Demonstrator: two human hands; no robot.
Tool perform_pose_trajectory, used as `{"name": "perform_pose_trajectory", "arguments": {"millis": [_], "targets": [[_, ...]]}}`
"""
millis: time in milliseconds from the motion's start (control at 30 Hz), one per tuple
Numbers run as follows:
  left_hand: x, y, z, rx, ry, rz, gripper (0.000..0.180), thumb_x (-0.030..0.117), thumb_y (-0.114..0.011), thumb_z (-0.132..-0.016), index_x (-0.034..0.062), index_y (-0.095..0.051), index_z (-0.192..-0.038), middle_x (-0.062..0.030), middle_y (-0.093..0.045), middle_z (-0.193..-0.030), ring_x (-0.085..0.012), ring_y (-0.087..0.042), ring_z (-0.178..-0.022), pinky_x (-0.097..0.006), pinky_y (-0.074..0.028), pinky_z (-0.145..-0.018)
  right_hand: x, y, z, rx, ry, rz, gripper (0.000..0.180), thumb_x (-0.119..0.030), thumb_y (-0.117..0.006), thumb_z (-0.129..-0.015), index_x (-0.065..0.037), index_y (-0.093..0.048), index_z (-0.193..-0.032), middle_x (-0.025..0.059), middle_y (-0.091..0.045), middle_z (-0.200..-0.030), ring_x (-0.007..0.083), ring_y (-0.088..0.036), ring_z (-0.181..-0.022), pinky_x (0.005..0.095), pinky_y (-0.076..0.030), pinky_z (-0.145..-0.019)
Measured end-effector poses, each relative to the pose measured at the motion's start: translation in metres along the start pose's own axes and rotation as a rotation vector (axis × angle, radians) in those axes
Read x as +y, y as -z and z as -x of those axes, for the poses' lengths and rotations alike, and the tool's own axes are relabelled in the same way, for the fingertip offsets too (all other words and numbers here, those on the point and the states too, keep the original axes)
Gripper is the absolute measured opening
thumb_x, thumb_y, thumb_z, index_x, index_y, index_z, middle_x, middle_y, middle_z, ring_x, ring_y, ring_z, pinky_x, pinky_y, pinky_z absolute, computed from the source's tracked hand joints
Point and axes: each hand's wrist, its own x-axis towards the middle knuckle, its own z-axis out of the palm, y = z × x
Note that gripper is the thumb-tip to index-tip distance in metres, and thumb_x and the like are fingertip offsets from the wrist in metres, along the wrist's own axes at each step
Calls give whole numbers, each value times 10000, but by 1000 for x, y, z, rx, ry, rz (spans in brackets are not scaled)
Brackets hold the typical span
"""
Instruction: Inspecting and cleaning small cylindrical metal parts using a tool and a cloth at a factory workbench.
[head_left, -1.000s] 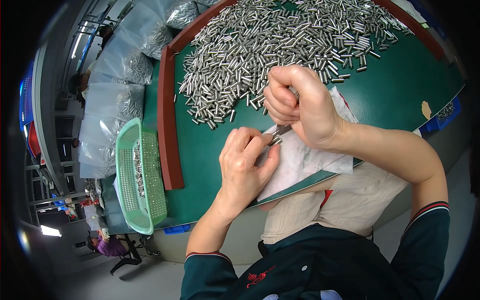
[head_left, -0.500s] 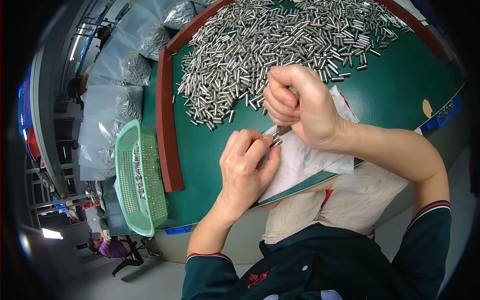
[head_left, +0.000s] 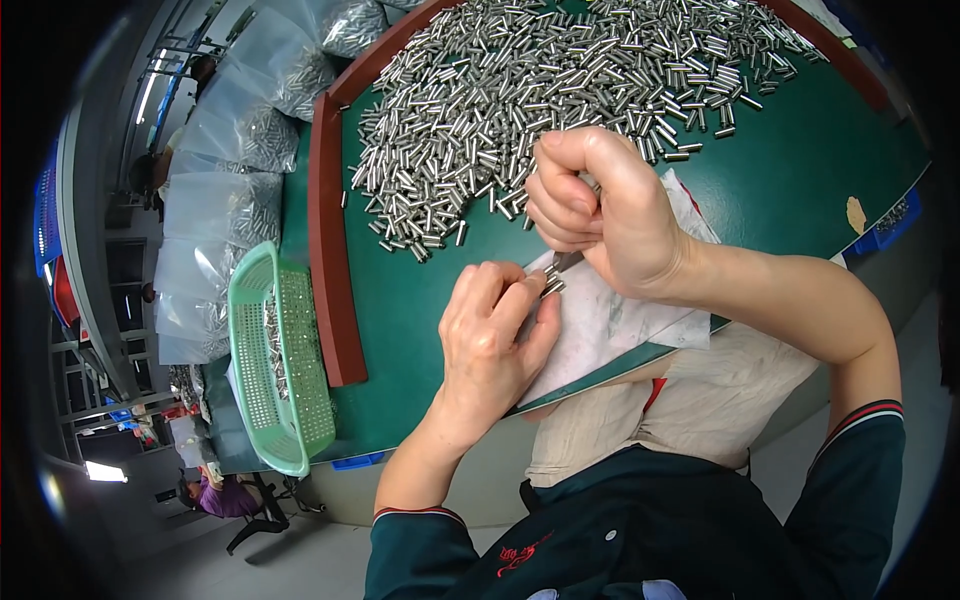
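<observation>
On the green-topped counter [head_left: 800,180], edged along its left side by a dark red raised wooden rim [head_left: 325,220], lies a wide heap of small shiny metal cylinders [head_left: 520,90], spread across the far half of the surface. Nearer the person, a white sheet of paper or cloth [head_left: 620,320] rests flat on the counter's front edge, and both hands work over it. The right hand [head_left: 610,215] is curled into a loose fist, its fingers folded in around a slim metal tool [head_left: 568,262] whose tip pokes out below the hand and points down toward the left hand. The left hand [head_left: 490,340] lies with its palm down on the sheet, its thumb and forefinger pinched closed on one small metal cylinder [head_left: 550,287], which sits right at the tool's tip; whether tool and cylinder touch cannot be told. The remaining left fingers are bent and rest together on the sheet. Just off the counter's left rim stands a light green plastic mesh basket [head_left: 275,370], with a few of the same metal pieces inside it. Beyond the basket, further left and toward the far corner, clear plastic bags [head_left: 240,130] filled with metal parts are stacked together. A small tan scrap [head_left: 856,214] lies on the green surface at the right, well apart from the hands.
</observation>
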Motion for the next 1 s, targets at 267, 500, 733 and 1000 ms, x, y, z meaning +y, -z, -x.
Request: {"name": "perform_pose_trajectory", "arguments": {"millis": [267, 500, 733, 1000], "targets": [[0, 1, 0, -18, -21, -15, 176, -16, -648, -611, 1, -575, -770, -77, -501, -728, -224, -478, -624, -309, -409, -539, 6, -1, 2, -20, 103, 113, 392, -202, -324, -862, -109, -281, -484, -29, -264, -423, 64, -191, -392, 232, -157, -385], [2, -1, 0, -24, -82, -39, 193, -28, -639, -622, -18, -566, -800, -93, -496, -748, -224, -475, -628, -304, -407, -544, 6, -3, 4, -48, 177, 221, 393, -190, -333, -861, -104, -281, -481, -23, -264, -426, 66, -198, -393, 232, -163, -386], [1, -4, 7, -10, -134, -155, 216, 15, -641, -649, -28, -575, -850, -89, -507, -773, -210, -483, -634, -300, -407, -552, -3, -1, 5, -6, -26, 15, 387, -200, -310, -855, -121, -268, -479, -28, -247, -412, 67, -180, -382, 235, -155, -380], [2, -4, 7, 7, -102, -144, 227, 33, -651, -645, -15, -586, -857, -80, -514, -773, -204, -488, -630, -300, -402, -552, -4, -2, 5, -18, -63, 16, 372, -178, -304, -843, -125, -264, -477, -29, -245, -407, 67, -172, -377, 231, -150, -372]]}}
